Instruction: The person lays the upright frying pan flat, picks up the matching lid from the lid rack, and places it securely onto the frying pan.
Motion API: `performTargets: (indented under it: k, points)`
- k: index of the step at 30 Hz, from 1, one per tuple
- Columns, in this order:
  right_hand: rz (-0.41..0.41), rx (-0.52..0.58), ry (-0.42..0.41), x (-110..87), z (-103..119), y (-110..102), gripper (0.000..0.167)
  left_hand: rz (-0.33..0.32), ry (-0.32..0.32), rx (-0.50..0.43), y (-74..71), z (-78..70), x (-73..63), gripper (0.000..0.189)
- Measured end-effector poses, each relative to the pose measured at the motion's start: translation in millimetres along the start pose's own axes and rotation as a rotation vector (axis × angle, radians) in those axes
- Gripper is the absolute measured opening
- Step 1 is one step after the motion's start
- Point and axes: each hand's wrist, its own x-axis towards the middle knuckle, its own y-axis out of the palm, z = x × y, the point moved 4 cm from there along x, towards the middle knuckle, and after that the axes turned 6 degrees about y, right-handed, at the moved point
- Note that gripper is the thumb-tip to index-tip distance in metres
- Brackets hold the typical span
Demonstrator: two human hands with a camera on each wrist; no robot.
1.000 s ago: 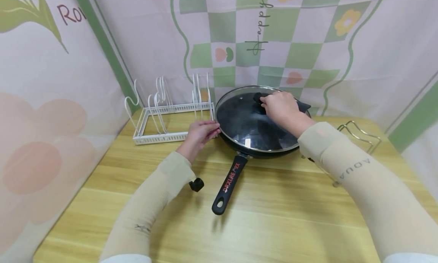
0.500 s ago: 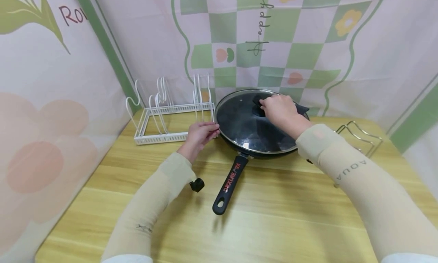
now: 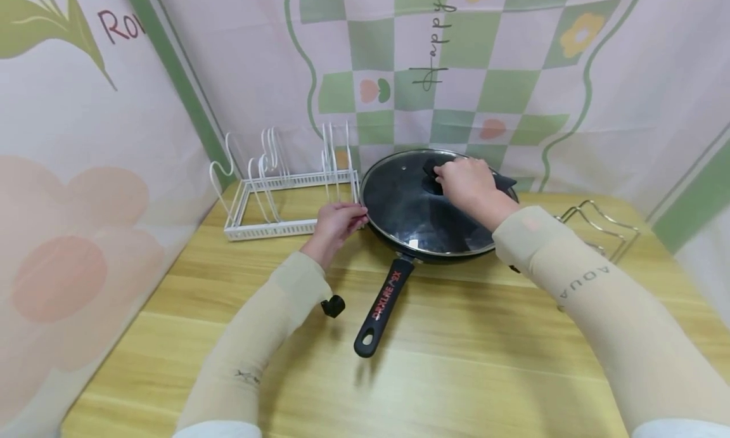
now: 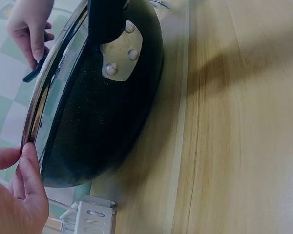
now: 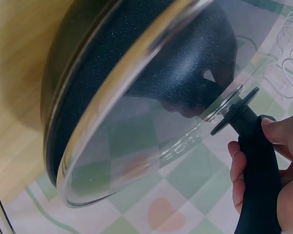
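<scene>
A black frying pan (image 3: 383, 308) stands on the table with its handle pointing toward me. Over it is a glass lid (image 3: 393, 203) with a metal rim. My left hand (image 3: 338, 225) pinches the lid's left edge between thumb and fingers; the left wrist view shows the pinched rim (image 4: 39, 105) a little apart from the pan's side (image 4: 97, 117). At the top, my right hand (image 3: 466, 183) grips the lid's black handle (image 5: 258, 180). In the right wrist view, a gap shows between the lid's rim and the pan's edge. The pan's inside shows only through the glass.
A white wire rack (image 3: 268, 227) stands close to the pan's left, behind my left hand. Right of the pan is a metal wire rack (image 3: 599, 219), partly covered by my right sleeve. A printed cloth (image 3: 513, 96) hangs behind the wooden table (image 3: 456, 362).
The lid's far edge has come down slightly toward the pan, with my right hand on its handle. My left forearm has shifted a little to the right; both hands keep their hold.
</scene>
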Motion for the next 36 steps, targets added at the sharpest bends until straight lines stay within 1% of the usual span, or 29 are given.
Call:
performTargets:
  k: [4, 9, 18, 32, 36]
  points:
    - [0.003, -0.003, 0.000, -0.3, -1.7, 1.7, 0.035, -0.009, -0.010, 0.030, 0.8, 0.8, -0.3, 0.013]
    - [-0.010, -0.009, -0.002, 0.9, -3.0, 2.5, 0.034, -0.008, -0.014, 0.037, 1.1, 0.5, 0.4, 0.011]
    - [-0.003, 0.005, 0.005, 2.0, -1.4, 4.9, 0.034, -0.009, -0.011, 0.048, -0.2, 1.1, 3.4, 0.010]
    - [-0.042, -0.024, -0.011, 2.1, 3.0, 6.8, 0.030, -0.013, -0.021, 0.024, -4.1, 3.9, 6.3, 0.013]
    - [-0.038, -0.022, -0.001, 1.9, 3.1, 7.3, 0.030, -0.015, -0.022, 0.022, -3.5, 4.7, 6.9, 0.014]
